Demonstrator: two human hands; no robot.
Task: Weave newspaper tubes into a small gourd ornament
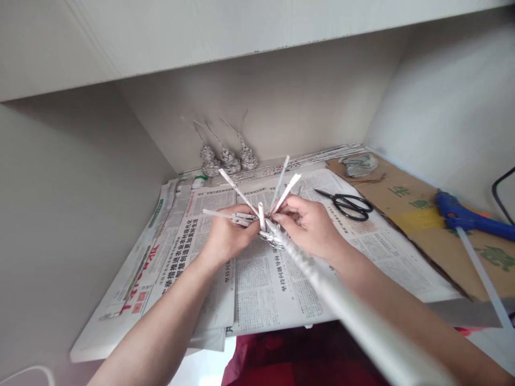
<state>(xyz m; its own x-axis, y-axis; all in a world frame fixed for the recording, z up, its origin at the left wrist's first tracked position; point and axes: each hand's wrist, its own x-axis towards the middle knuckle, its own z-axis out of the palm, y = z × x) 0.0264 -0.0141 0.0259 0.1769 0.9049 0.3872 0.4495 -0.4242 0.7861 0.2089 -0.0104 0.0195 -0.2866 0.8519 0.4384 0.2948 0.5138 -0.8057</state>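
Observation:
A small weaving of rolled newspaper tubes [272,236] is held between my hands above the newspaper-covered table. Several tube ends fan up and out from it, and one long tube [322,279] runs from it toward me, blurred near the camera. My left hand [228,233] is closed around the left side, with tube ends poking past its fingers. On the right, my right hand [308,222] pinches the weaving and the base of the upright tubes with thumb and fingers. The underside of the piece is mostly hidden by the hands.
Three gourd-shaped woven pieces [230,159] stand at the back wall beside a bundle of thin paper tubes [306,160]. Black scissors [348,206] lie right of my hands. A blue glue gun [470,217] and a grey crumpled cloth [359,165] rest on cardboard [406,214].

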